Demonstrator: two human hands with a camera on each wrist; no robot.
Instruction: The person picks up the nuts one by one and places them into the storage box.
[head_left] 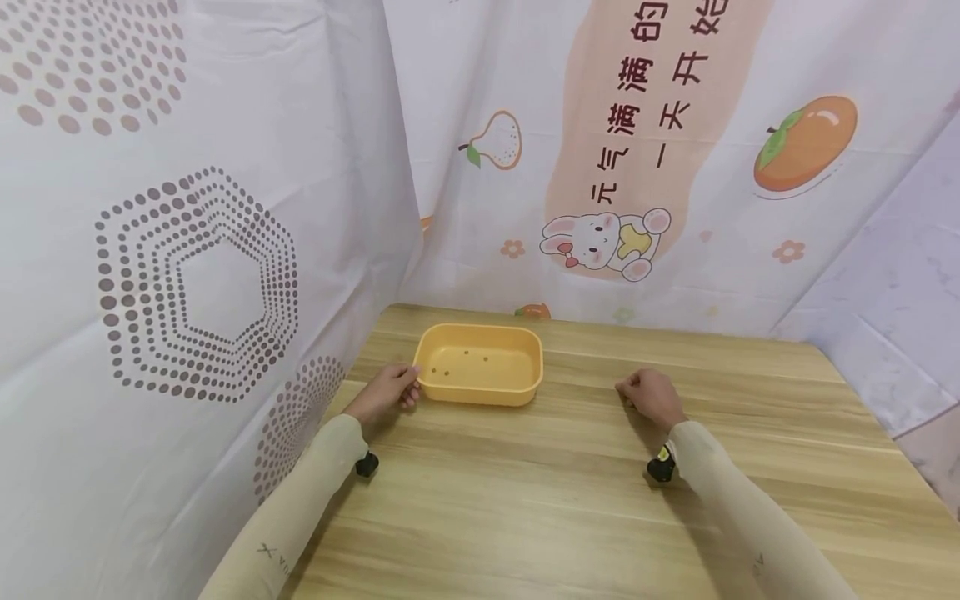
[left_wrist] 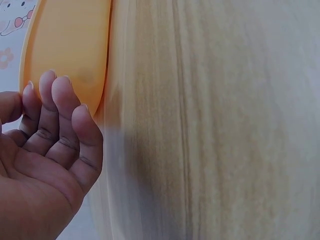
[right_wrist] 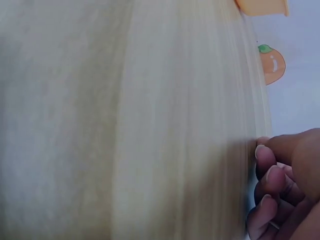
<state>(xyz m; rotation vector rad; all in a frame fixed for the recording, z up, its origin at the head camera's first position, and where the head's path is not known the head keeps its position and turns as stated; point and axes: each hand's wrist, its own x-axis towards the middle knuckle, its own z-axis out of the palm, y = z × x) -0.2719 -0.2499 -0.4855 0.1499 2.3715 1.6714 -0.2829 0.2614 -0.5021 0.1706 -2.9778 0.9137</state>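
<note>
A shallow yellow plastic basket (head_left: 480, 395) with rounded corners and several small holes in its bottom stands on the wooden table. At its left end, my left hand (head_left: 392, 387) pinches the rim between thumb and forefinger. The left wrist view shows the other fingers (left_wrist: 65, 100) of that hand bent in front of the basket wall (left_wrist: 70, 40). To the right of the basket and apart from it, my right hand (head_left: 651, 395) is low over the table, its fingers loosely curled. Nothing shows in its grasp in the right wrist view, where the fingers (right_wrist: 270, 182) are partly cut off.
The wood-grained table (head_left: 510, 500) reaches to a printed cloth (head_left: 487, 208) with fruit and a rabbit at the back. A white dotted cloth (head_left: 225, 292) hangs close on the left. Another pale cloth (head_left: 892, 292) hangs on the right. Dark wrist devices (head_left: 662, 467) sit on both wrists.
</note>
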